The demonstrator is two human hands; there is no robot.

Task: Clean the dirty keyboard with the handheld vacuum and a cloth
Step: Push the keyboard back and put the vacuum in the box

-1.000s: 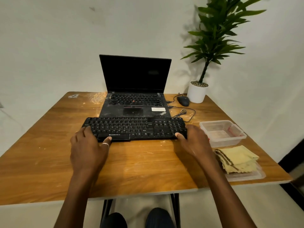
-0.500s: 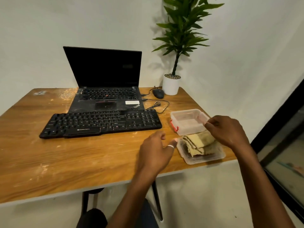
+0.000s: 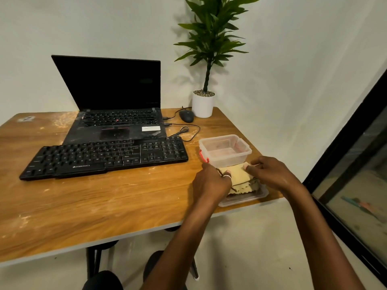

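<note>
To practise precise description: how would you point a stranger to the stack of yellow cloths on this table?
On the brown wooden table, go to the near right corner, right of the black standalone keyboard. There a shallow clear plastic tray holds the stack of pale yellow cloths. The deeper clear plastic box behind holds none.

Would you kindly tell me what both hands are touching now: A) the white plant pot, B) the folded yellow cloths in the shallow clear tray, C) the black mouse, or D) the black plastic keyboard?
B: the left hand and the right hand both grip the folded yellow cloths in the shallow clear plastic tray, while the black plastic keyboard lies untouched.
</note>
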